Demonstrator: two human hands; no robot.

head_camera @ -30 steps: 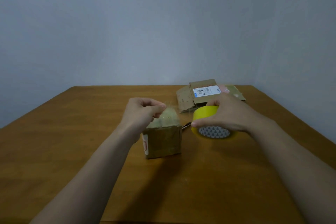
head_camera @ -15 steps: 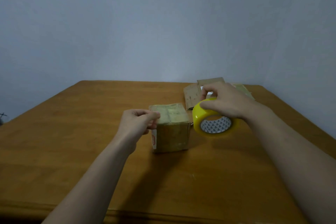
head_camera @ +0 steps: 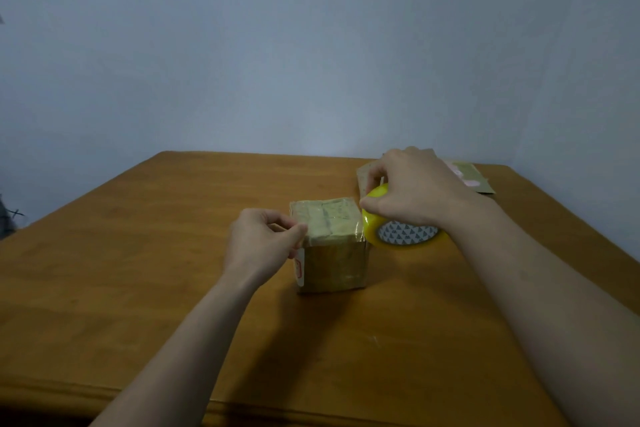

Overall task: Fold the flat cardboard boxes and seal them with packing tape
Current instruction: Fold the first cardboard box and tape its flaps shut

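A closed box (head_camera: 334,263), contents hidden, stands mid-worktop (head_camera: 138,288). The left hand (head_camera: 266,239) pinches tape (head_camera: 332,238) at its top left edge, while the right hand (head_camera: 412,191) grips the roll (head_camera: 405,237) just right. Flat cardboard (head_camera: 476,178) lies behind.

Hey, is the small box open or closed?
Closed. The box has its top flaps flat, tape stretched across from left hand to tape roll.
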